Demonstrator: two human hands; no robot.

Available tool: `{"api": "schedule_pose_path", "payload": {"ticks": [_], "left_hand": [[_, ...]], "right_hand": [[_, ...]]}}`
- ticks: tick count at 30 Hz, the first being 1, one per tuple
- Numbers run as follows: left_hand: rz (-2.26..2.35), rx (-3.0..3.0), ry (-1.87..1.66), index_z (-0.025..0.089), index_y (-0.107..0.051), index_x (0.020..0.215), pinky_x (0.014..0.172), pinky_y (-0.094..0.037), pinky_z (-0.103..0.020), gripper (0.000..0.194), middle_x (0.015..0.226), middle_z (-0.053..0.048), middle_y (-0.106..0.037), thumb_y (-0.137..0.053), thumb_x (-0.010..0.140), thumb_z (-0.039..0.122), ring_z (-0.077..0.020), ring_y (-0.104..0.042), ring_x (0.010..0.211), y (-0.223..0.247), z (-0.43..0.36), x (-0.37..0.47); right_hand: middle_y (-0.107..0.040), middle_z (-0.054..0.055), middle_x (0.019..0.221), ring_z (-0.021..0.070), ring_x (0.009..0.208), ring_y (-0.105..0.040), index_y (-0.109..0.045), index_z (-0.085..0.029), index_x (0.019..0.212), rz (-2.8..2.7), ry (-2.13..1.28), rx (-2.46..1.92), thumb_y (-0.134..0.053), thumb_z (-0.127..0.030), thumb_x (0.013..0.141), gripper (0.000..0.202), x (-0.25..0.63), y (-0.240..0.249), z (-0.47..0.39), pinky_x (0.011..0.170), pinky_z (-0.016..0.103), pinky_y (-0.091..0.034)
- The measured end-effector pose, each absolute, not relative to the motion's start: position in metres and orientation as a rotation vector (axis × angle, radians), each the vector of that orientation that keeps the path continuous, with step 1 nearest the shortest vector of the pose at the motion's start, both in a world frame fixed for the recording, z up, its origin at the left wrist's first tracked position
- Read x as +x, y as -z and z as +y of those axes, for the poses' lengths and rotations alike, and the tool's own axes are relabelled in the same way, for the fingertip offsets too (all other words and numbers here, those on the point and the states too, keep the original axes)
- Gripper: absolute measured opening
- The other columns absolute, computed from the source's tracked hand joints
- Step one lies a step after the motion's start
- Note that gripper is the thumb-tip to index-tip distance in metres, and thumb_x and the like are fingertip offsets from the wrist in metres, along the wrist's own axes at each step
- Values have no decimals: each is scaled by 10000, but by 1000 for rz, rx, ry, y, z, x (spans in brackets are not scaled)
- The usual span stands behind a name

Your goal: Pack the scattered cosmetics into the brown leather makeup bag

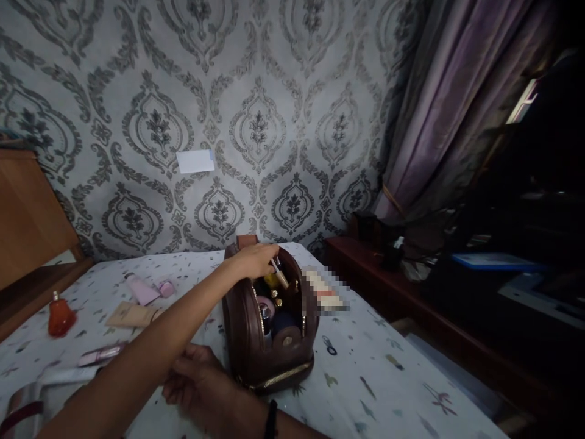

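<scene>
A: Left hand (253, 259), note position.
B: Above the open top of the brown bag (269, 332). Its fingers (269, 252) are pinched around a slim stick (278, 272) whose lower end points down into the bag's mouth.
A: Right hand (196, 384)?
B: Low, at the near side of the bag, fingers loosely curled and released; contact with the bag's side cannot be told. A dark band sits on that wrist.
A: Bag's place?
B: Upright on the patterned bedsheet (365, 378), directly beneath the left fingers, holding several small bottles.
A: Surroundings?
B: Away from the fingers on the left: a pink tube (141, 288), an orange bottle (59, 317) and a flat tan packet (132, 315).
</scene>
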State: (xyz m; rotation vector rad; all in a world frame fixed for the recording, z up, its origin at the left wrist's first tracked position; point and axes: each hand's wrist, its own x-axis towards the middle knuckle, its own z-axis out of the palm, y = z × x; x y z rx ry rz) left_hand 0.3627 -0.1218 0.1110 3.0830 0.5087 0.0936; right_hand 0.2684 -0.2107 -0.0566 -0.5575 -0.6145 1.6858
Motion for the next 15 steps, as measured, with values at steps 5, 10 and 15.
{"api": "schedule_pose_path", "payload": {"ticks": [5,10,15], "left_hand": [[349,3087,-268,185,-578,1083,957,-394,-333,274,1145,-74,-599,-481,832,135,-219,-540,1069,-112,-145,353],[352,3078,-252,208,-592,1114,930,-401,-424,329,1178,-78,-548,-526,792,196,-276,-452,1129,-114,-160,339],[333,3051,-312,192,-616,1059,904,-415,-437,279,1101,-80,-568,-600,808,312,-286,-460,1088,-107,-170,340]], "right_hand": [[-638,1,590,66,475,-545,-667,-107,761,-517,-1732,-465,-820,-244,625,246,267,52,-211,481,171,-401],[-645,4,608,68,485,-545,-680,-95,785,-487,-1731,-478,-843,-233,581,296,266,51,-210,479,172,-404],[-618,-13,602,71,504,-525,-671,-120,756,-500,-1713,-458,-854,-245,567,291,266,42,-213,494,188,-394]]}}
